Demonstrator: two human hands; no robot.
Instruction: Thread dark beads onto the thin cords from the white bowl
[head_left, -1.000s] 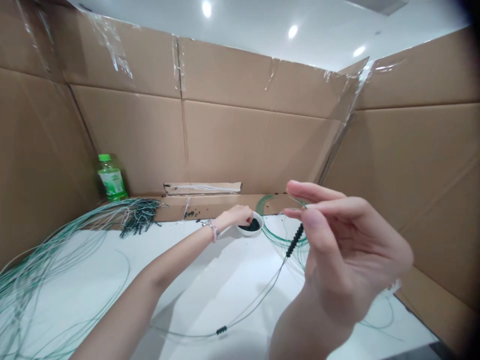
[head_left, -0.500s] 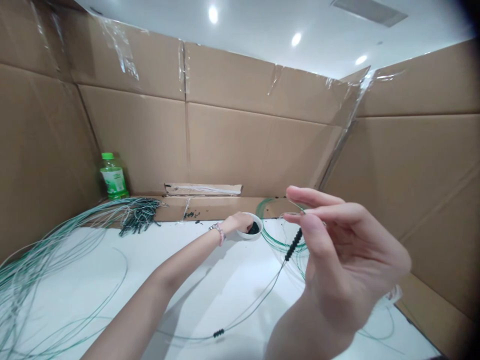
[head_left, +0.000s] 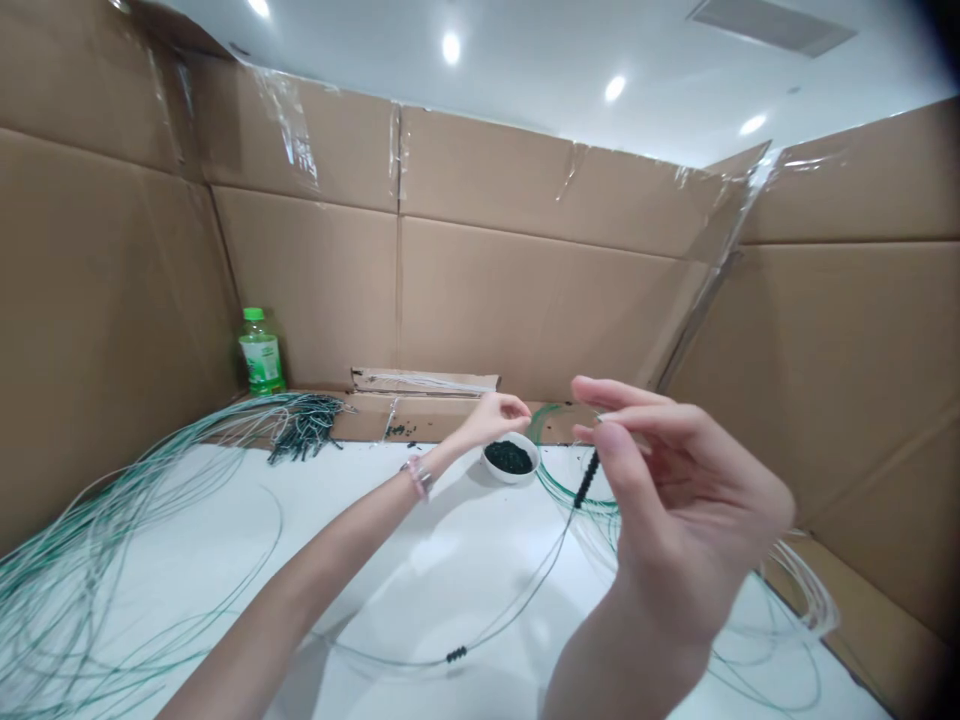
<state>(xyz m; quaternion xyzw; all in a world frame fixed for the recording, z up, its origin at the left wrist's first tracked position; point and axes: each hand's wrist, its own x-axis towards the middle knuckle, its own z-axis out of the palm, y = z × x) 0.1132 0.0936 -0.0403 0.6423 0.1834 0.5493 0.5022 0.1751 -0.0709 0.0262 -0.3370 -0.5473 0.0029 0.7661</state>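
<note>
My right hand is raised at the right and pinches a thin green-and-grey wire between thumb and fingertips. A short row of black beads sits on this wire just below my fingers, and a smaller group of black beads lies further along it. My left hand hangs just above a small white bowl of black beads. Its fingertips are pinched together, and I cannot tell whether a bead is between them.
A large tangle of green and grey wires spreads over the white table at the left. Behind it lies a bunch of wires with black beads. A green-capped plastic bottle stands in the far corner, and cardboard walls surround the table.
My left hand has lifted out of the bowl, with its fingertips pinched together, and the bowl's beads now show. My right hand still holds the wire. The whole view has shifted slightly.
</note>
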